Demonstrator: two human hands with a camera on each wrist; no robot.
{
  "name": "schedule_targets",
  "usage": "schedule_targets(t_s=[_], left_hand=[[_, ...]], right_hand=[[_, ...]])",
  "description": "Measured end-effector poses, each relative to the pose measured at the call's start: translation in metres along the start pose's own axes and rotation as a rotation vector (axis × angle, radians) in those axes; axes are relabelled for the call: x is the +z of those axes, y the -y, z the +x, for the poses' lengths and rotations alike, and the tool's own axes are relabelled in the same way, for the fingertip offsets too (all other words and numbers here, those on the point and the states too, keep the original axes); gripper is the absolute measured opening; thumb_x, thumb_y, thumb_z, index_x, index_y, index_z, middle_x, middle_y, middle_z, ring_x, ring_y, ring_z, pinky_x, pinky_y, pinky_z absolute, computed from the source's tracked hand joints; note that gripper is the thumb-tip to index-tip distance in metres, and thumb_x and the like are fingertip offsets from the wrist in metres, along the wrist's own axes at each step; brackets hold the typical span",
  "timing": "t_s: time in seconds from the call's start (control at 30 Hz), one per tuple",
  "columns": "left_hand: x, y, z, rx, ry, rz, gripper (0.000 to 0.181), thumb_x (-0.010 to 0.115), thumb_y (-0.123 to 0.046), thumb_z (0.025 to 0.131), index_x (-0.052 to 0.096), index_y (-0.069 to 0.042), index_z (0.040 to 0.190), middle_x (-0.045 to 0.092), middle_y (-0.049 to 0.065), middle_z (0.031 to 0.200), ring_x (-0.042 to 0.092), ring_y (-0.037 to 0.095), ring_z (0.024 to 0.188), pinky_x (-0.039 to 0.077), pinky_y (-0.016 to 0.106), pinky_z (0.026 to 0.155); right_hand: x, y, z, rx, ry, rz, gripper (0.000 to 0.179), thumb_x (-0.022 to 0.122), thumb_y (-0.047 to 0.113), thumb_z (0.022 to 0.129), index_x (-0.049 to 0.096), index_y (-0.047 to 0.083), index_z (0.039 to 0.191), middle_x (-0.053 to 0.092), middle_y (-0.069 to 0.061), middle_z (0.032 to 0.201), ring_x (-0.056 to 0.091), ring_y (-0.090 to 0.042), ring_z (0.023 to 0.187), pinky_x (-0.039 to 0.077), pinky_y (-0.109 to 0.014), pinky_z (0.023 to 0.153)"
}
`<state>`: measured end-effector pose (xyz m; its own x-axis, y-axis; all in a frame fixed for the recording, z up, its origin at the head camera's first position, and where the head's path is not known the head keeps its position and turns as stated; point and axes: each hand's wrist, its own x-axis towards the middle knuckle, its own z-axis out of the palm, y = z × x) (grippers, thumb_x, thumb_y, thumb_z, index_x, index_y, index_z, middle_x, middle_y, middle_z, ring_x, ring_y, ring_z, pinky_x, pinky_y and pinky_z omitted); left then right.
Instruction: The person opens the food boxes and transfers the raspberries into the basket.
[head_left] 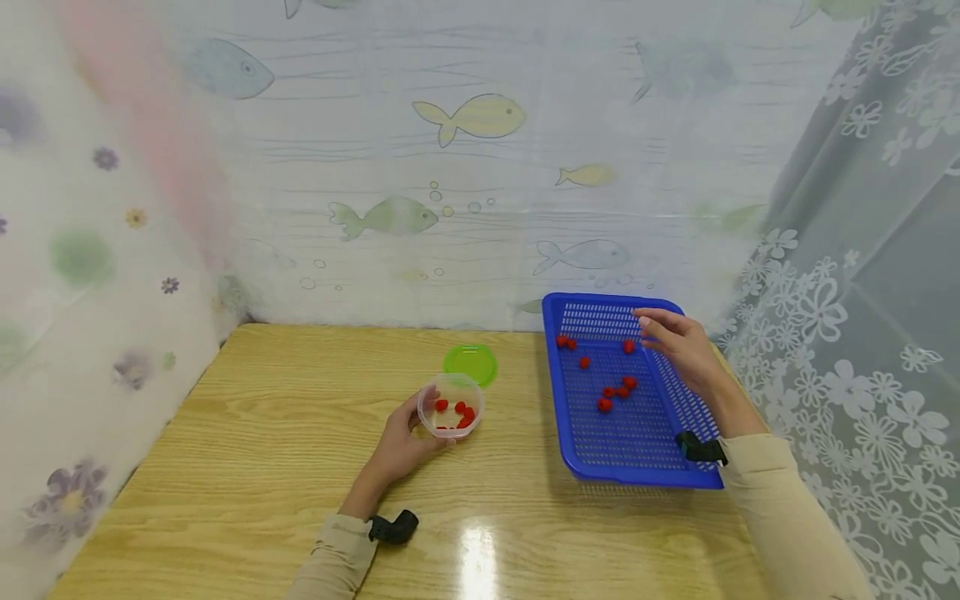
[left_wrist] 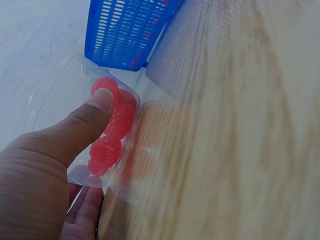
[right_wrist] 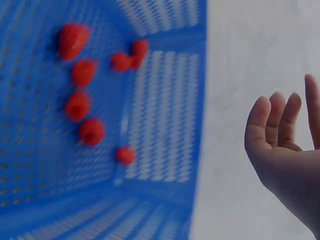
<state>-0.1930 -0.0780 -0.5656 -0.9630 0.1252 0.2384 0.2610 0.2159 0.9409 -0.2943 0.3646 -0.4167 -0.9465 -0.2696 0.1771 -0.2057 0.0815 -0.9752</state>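
Note:
My left hand (head_left: 401, 446) grips a clear plastic container (head_left: 424, 414) on the table, thumb on the near side and fingers round the left. Several red raspberries (left_wrist: 120, 120) lie inside it, showing through the wall by the thumb in the left wrist view. On the right, a blue plastic basket (head_left: 558, 400) holds several more raspberries (right_wrist: 77, 105), spread over its mesh floor. Above the basket's far right part hovers my right hand (head_left: 681, 348), its fingers loosely bent with nothing between them.
Just behind the container lies a green lid (head_left: 470, 364) on the wooden table (head_left: 300, 400). A fish-patterned curtain (head_left: 465, 250) hangs along the table's back edge, and a flowered sheer curtain (head_left: 840, 400) hangs to the right of the basket.

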Motion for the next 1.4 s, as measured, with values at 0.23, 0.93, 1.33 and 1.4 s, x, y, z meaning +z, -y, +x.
schedule_targets(t_s=[0.23,0.93,1.33,1.4], left_hand=[[0.000,0.001,-0.001,-0.009,-0.015,-0.012,0.094,0.088,0.003,0.074,0.040,-0.001,0.154,0.050,0.022,0.150,0.049,0.038,0.138,0.041,0.052,0.114],[0.000,0.001,0.000,0.006,-0.018,0.009,0.095,0.091,-0.006,0.075,0.040,-0.005,0.155,0.052,0.019,0.148,0.050,0.035,0.139,0.044,0.040,0.114],[0.000,-0.001,-0.001,0.003,0.003,-0.001,0.094,0.089,-0.006,0.077,0.038,-0.006,0.156,0.050,0.020,0.150,0.050,0.037,0.139,0.042,0.050,0.113],[0.000,-0.001,-0.001,0.005,0.004,-0.004,0.094,0.089,-0.006,0.077,0.038,-0.007,0.156,0.050,0.020,0.150,0.050,0.036,0.138,0.043,0.050,0.113]], right_hand=[[0.041,0.040,-0.019,-0.101,0.050,-0.102,0.029,0.054,0.019,0.107,0.068,0.009,0.130,0.062,0.012,0.126,0.062,-0.008,0.106,0.054,-0.015,0.090],[0.199,0.041,-0.047,-0.194,0.181,-0.115,0.026,0.062,0.009,0.102,0.068,0.000,0.125,0.062,-0.015,0.122,0.055,-0.021,0.105,0.055,-0.029,0.089],[0.250,-0.023,-0.026,-0.095,0.107,-0.226,0.023,0.067,0.010,0.097,0.073,0.005,0.119,0.051,-0.023,0.140,0.044,-0.035,0.135,0.038,-0.064,0.110],[0.256,-0.030,-0.023,-0.078,0.105,-0.239,0.026,0.066,0.009,0.096,0.072,0.001,0.120,0.047,-0.027,0.144,0.040,-0.038,0.138,0.036,-0.065,0.111]])
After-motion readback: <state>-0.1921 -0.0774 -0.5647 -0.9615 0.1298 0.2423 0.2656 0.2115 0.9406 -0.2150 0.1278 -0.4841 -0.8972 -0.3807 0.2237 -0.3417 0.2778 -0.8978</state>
